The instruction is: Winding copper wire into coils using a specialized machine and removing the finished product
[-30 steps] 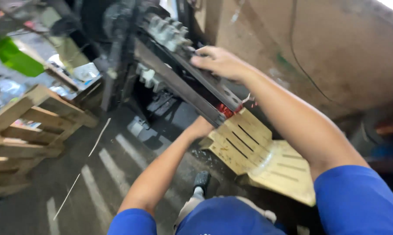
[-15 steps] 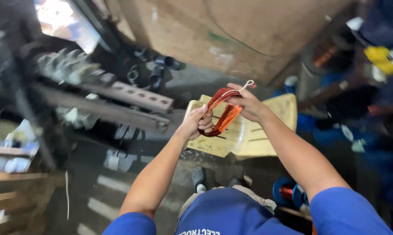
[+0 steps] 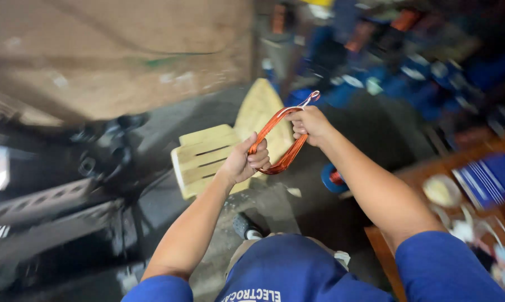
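A loop of orange copper wire (image 3: 278,141) hangs in front of me, with a white tie at its upper end. My left hand (image 3: 247,162) grips the lower left part of the loop. My right hand (image 3: 310,124) holds its upper right part near the tie. Both arms reach out from blue sleeves, above a pale wooden slatted stool (image 3: 219,151) on the floor.
A dark metal machine frame (image 3: 56,207) stands at the left. A large brown board (image 3: 123,50) leans at the back. At the right is a wooden table (image 3: 431,184) with a blue box and small items. Blue objects crowd the far right.
My view has swung right, away from the machine. Both hands left the machine frame and now hold the copper wire loop, carried further right over the stool.
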